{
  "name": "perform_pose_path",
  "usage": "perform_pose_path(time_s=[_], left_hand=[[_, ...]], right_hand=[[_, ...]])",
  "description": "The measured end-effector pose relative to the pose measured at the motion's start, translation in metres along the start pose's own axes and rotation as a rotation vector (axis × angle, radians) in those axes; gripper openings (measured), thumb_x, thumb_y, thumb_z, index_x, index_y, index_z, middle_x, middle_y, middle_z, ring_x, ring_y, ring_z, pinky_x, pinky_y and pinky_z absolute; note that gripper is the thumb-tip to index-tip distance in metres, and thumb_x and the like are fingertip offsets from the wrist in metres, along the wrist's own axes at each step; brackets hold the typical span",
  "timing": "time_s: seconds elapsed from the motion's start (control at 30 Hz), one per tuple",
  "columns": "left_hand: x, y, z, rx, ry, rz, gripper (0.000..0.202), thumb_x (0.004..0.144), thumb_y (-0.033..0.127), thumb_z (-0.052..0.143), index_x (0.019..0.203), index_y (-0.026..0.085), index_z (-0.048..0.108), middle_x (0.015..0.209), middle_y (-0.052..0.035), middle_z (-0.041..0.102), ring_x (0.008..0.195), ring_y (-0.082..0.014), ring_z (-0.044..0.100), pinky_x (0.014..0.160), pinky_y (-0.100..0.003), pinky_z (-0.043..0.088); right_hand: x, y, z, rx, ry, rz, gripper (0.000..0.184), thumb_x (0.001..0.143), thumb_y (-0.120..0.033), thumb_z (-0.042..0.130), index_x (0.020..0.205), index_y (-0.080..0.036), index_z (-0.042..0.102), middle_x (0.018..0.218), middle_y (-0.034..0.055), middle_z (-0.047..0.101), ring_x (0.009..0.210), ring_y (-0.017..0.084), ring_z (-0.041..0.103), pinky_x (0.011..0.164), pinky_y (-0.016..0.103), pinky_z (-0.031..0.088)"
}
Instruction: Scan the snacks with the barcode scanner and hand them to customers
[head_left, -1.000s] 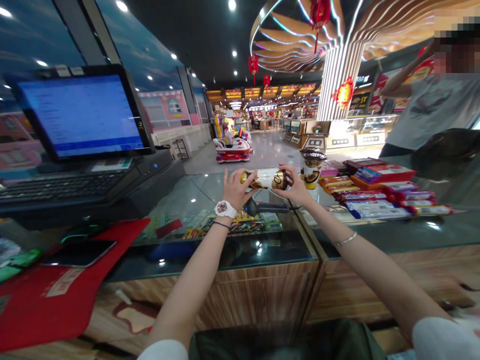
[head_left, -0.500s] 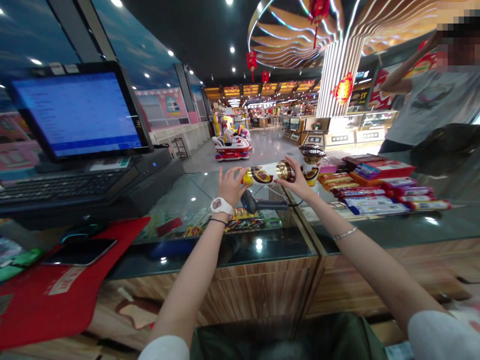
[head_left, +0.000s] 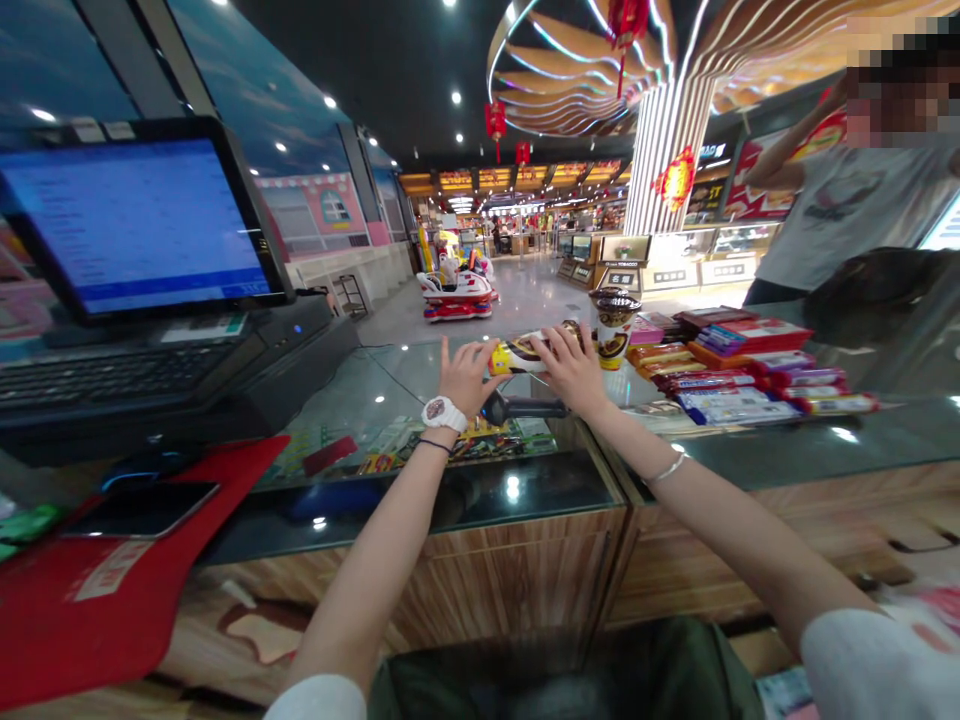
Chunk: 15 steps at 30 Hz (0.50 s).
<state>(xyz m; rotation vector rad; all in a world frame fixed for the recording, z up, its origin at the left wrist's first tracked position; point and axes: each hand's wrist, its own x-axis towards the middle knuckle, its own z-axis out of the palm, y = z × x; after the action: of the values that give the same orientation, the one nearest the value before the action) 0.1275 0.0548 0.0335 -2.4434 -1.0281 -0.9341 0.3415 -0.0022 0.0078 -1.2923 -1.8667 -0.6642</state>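
A chocolate cup (head_left: 517, 353), white, brown and yellow, lies sideways between my two hands above the glass counter. My left hand (head_left: 466, 380), with a white watch at the wrist, holds its yellow end. My right hand (head_left: 576, 370) has its fingers laid over the other end, covering much of the print and lid. Below the cup, a dark handheld barcode scanner (head_left: 529, 408) rests on the glass, partly behind my hands. Upright beside my right hand stand similar chocolate cups (head_left: 613, 335) with dark lids.
Stacks of packaged chocolate bars (head_left: 739, 400) lie to the right on the counter. A monitor (head_left: 142, 220), keyboard (head_left: 97, 372), phone (head_left: 142, 508) and red mat (head_left: 90, 620) are at left. Across the counter at right stands a person (head_left: 840, 200).
My right hand has shifted from gripping the cup's lid end to lying over its side, fingers now across the print. The cup seems turned slightly. The view has shifted a little.
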Motion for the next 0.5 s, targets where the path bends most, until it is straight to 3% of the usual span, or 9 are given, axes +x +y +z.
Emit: perform_pose_path(time_s=[0.23, 0.4, 0.5], left_hand=[[-0.0005, 0.0014, 0.0005, -0.02, 0.024, 0.013, 0.063, 0.086, 0.046, 0.065, 0.141, 0.021, 0.048, 0.138, -0.0125, 0.056, 0.132, -0.0293, 0.048, 0.122, -0.056, 0.016], [-0.0004, -0.0005, -0.0038, 0.023, 0.024, 0.07, 0.053, 0.086, 0.025, 0.063, 0.138, 0.026, 0.053, 0.138, -0.0096, 0.055, 0.131, -0.026, 0.049, 0.122, -0.052, 0.021], [-0.0011, -0.0004, -0.0052, 0.034, 0.026, 0.063, 0.052, 0.086, 0.02, 0.06, 0.137, 0.027, 0.054, 0.135, -0.0087, 0.057, 0.128, -0.0253, 0.051, 0.122, -0.053, 0.021]], right_hand=[[-0.0002, 0.0012, -0.0037, -0.002, -0.007, -0.017, 0.063, 0.084, -0.015, 0.053, 0.147, -0.024, 0.044, 0.149, 0.0091, 0.05, 0.141, 0.033, 0.039, 0.123, 0.063, 0.012], [0.0004, 0.0022, -0.003, 0.042, -0.027, -0.019, 0.064, 0.084, -0.023, 0.058, 0.146, -0.024, 0.044, 0.147, 0.0097, 0.05, 0.139, 0.034, 0.04, 0.124, 0.062, 0.01], [0.0002, 0.0011, -0.0041, 0.023, -0.027, -0.028, 0.066, 0.082, -0.025, 0.06, 0.146, -0.023, 0.045, 0.146, 0.0103, 0.051, 0.137, 0.035, 0.042, 0.124, 0.061, 0.009]])
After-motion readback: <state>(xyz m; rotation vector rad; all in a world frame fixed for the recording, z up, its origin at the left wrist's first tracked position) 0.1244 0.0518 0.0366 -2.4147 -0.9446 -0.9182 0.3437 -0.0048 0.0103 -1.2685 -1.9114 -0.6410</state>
